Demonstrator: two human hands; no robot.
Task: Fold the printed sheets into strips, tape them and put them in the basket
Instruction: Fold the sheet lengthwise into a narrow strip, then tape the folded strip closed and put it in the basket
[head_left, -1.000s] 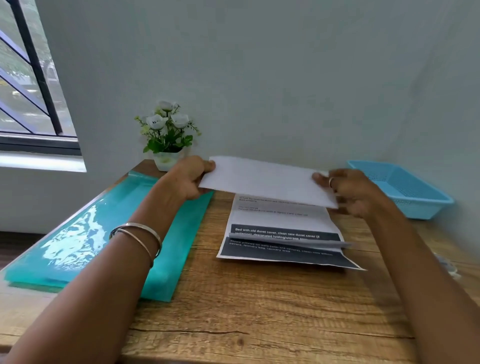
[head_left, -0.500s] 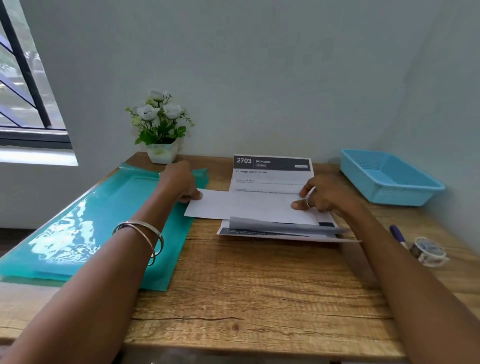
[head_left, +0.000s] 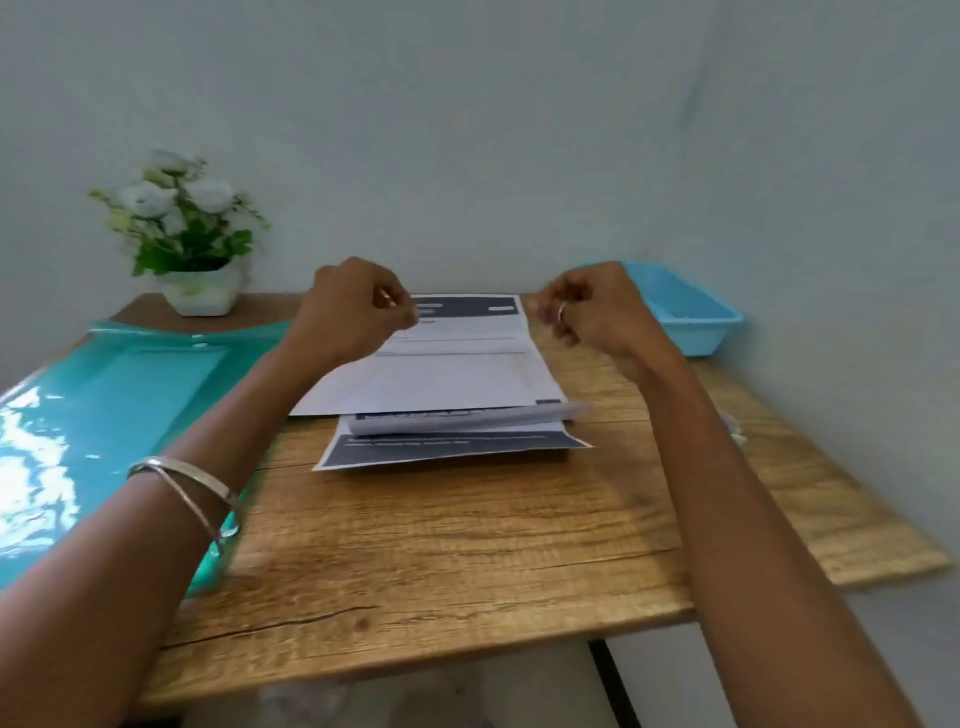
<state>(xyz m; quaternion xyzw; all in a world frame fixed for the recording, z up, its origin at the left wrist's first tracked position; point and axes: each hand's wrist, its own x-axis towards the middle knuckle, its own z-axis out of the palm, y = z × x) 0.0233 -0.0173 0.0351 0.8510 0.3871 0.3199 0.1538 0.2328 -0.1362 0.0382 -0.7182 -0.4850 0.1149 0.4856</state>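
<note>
Since half a second ago both my hands have lifted off the paper and risen toward the far edge, and the blank folded flap they were pressing now lies flat on its own. My left hand (head_left: 358, 306) hangs above the sheets' far left corner, fingers curled in, gripping nothing I can see. My right hand (head_left: 587, 306) hangs just off the far right corner, fingers likewise curled on nothing; a thin ring shows on one of them.

The sheets (head_left: 441, 379) lie mid-table, a loose stack of thin white paper with dark printed bands at the far and near edges. A narrow, softly rounded fold (head_left: 467, 418) crosses the stack near its front, its right end lifting slightly. The print is too blurred to read.

The basket (head_left: 691, 322), light blue plastic, rectangular with sloped walls, sits at the far right, well apart from the sheets. The table (head_left: 441, 545) is wood-grained, with a dark crack near the front. A glossy teal folder (head_left: 104, 415) covers its left side. A white pot of pale flowers (head_left: 192, 249) stands at the far left corner. Two metal bangles (head_left: 192, 488) circle my left wrist.
</note>
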